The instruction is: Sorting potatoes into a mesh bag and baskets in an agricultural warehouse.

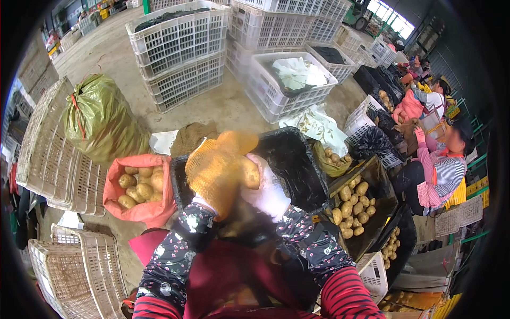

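A potato (250,174) sits between my two hands over a crate lined with black plastic (295,165). My right hand (266,191), in a pale pink-white glove, has its fingers around the potato's right side. A blurred orange textured mitt or cloth (215,163) covers my left hand (211,187), which is against or close to the potato's left side; its fingers are hidden. To the left of the crate stands an open pink woven bag (137,215) with several potatoes (144,190) in it. On the right, more potatoes (352,209) lie in a black-lined sloping trough (378,183).
A tied green woven sack (107,119) and white plastic crates (75,271) are at the left. Stacked white crates (181,44) stand ahead. A small green bag (324,165) holds potatoes beside the trough. A co-worker (442,171) sits at the right, with other people beyond.
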`<control>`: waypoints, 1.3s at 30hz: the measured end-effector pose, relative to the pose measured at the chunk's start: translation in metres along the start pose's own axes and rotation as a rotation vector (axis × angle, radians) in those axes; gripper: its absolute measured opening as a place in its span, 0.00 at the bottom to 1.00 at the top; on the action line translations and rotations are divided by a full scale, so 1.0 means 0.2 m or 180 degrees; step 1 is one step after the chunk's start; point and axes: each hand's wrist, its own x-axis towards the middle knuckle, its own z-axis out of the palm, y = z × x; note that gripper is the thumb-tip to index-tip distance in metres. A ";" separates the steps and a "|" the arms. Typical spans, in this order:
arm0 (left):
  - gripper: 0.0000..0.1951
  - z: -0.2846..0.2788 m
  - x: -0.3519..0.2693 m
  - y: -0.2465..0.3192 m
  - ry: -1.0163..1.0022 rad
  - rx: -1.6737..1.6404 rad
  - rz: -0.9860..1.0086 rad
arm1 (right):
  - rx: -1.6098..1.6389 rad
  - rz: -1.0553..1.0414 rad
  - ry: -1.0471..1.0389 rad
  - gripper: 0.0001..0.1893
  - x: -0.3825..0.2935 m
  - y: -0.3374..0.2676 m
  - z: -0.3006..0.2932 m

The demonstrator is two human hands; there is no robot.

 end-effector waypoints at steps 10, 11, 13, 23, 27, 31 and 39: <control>0.35 0.01 0.01 -0.15 -0.0846 -0.0447 -0.0500 | 0.1979 0.0687 -0.0345 0.42 0.00 -0.10 -0.08; 0.35 0.01 -0.02 -0.17 -0.0887 -0.0573 -0.0609 | 0.1983 0.0676 -0.0367 0.42 0.01 -0.11 -0.10; 0.34 0.05 -0.05 -0.17 -0.0445 -0.0997 -0.0587 | 0.3011 0.1243 -0.0409 0.43 0.03 -0.13 -0.13; 0.31 0.13 -0.11 -0.14 -0.0242 -0.2650 -0.0497 | 0.3292 0.1332 -0.0413 0.42 0.03 -0.08 -0.17; 0.30 0.17 -0.16 -0.14 -0.0288 -0.2653 -0.0498 | 0.3262 0.1397 -0.0385 0.40 0.03 -0.09 -0.16; 0.29 0.21 -0.14 -0.08 -0.0259 -0.2082 -0.0478 | 0.2518 0.1402 -0.0205 0.37 0.01 -0.14 -0.11; 0.27 0.15 -0.13 -0.09 -0.0119 -0.2181 -0.0443 | 0.1999 0.1075 -0.0055 0.35 0.01 -0.19 -0.11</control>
